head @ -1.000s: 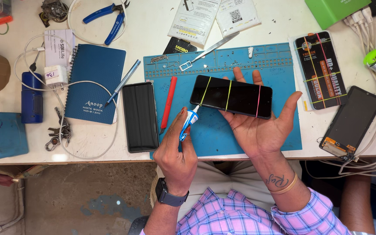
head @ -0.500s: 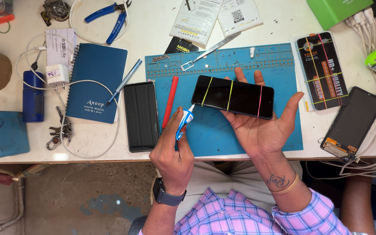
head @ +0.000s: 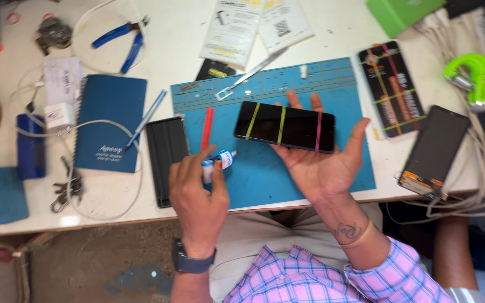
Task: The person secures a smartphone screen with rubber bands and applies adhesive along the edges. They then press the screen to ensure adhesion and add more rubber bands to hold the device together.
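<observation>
- Right hand (head: 321, 163) is lying palm up, fingers spread wide, carrying a dark phone (head: 285, 126) flat across the fingers; not clamped, just resting.
- Phone is wearing three rubber bands across its width: two yellow-green, one pink. It's hovering over the middle of the blue work mat (head: 265, 179).
- Left hand (head: 197, 191) is closing narrow around a small glue tube (head: 220, 161), blue and white, tip pointing up-right toward the phone's lower left corner; near it, not touching.
- Left hand is sitting over the mat's lower left corner, right at the front edge of the bench (head: 113, 210).
- Red stick tool (head: 206, 128) is lying on the mat just above the left hand; black phone case (head: 165, 157) is lying just left of the mat.
- Open room: the mat's lower centre, between the hands, is showing bare; the strip right of the right thumb too.
- Left side is crowded: blue notebook (head: 110, 123) with a pen (head: 146, 119) on its edge, white cable looping over it, keys (head: 65, 188) near the front edge.
- Right side: another dark phone (head: 433, 150) is overhanging the bench's front edge, cables trailing off beside it.
- Containers: green box (head: 402, 12) at the far right edge, closed, contents not visible.
</observation>
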